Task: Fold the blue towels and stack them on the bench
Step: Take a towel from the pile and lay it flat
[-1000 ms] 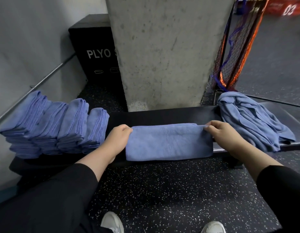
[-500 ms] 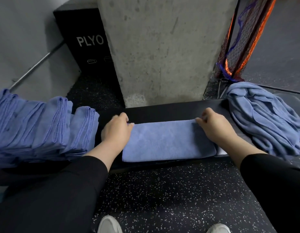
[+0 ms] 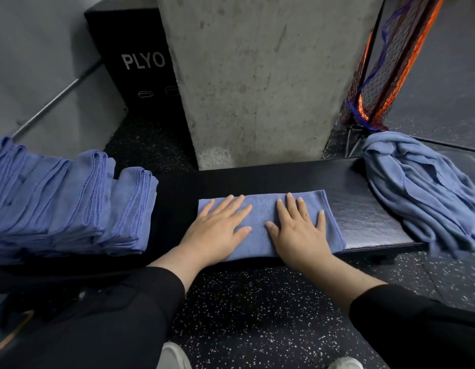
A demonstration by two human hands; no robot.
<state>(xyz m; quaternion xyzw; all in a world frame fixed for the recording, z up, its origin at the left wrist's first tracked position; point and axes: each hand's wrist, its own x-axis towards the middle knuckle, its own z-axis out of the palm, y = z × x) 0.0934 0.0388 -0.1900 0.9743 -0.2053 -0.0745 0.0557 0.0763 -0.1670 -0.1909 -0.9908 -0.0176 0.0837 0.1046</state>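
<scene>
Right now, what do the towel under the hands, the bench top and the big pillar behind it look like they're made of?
Towel: soft matte blue cloth, likely microfibre or cotton; fine nap, stitched hem.
Bench top: black padded vinyl or leather, judging by its grained sheen.
Pillar: bare concrete, grey, pitted and stained.

the stack of folded towels [image 3: 71, 203] is cut off by the left edge, the unfolded heap [image 3: 422, 193] by the right. the plyo box [image 3: 130, 65] is partly hidden behind the concrete pillar [image 3: 257, 75] (lettering interrupted). both shoes [image 3: 173, 356] are cropped below.
</scene>
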